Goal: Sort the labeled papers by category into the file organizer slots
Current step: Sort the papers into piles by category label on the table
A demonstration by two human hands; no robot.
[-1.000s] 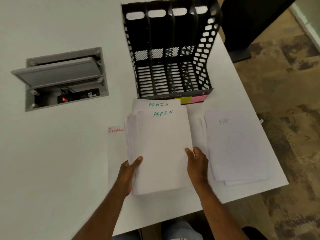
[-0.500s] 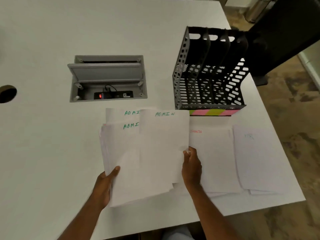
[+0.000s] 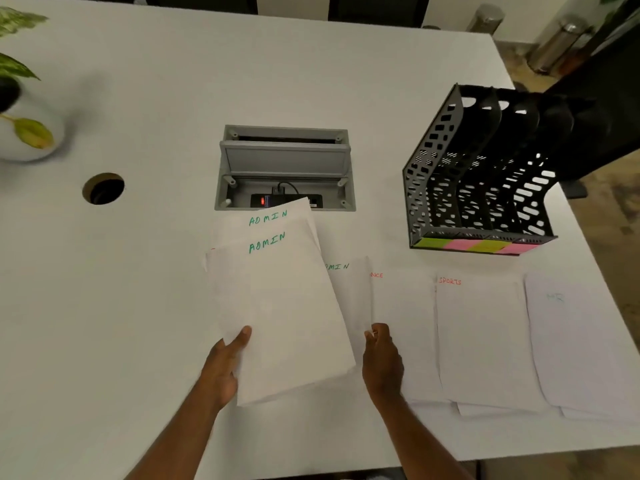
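Note:
My left hand (image 3: 225, 365) grips a stack of white papers (image 3: 280, 306) by its lower left edge; the top two sheets read ADMIN in green. My right hand (image 3: 381, 362) pinches the edge of a single ADMIN sheet (image 3: 353, 292) pulled out to the right of the stack. On the table to the right lie a sheet ending in "NCE" (image 3: 401, 323), a SPORTS pile (image 3: 481, 341) and a pale HR pile (image 3: 581, 341). The black mesh file organizer (image 3: 481, 188) stands at the back right, its slots empty, with green and pink labels along its front.
A grey cable box (image 3: 284, 168) with its lid raised is sunk into the white table (image 3: 138, 306) just behind the held stack. A round cable hole (image 3: 103, 188) and a potted plant (image 3: 20, 126) are at the left. The table's right edge is near the organizer.
The view has swung left, so the organizer now sits further right. My right hand has drawn one ADMIN sheet sideways out of the stack, uncovering the FINANCE and SPORTS sheets lying on the table.

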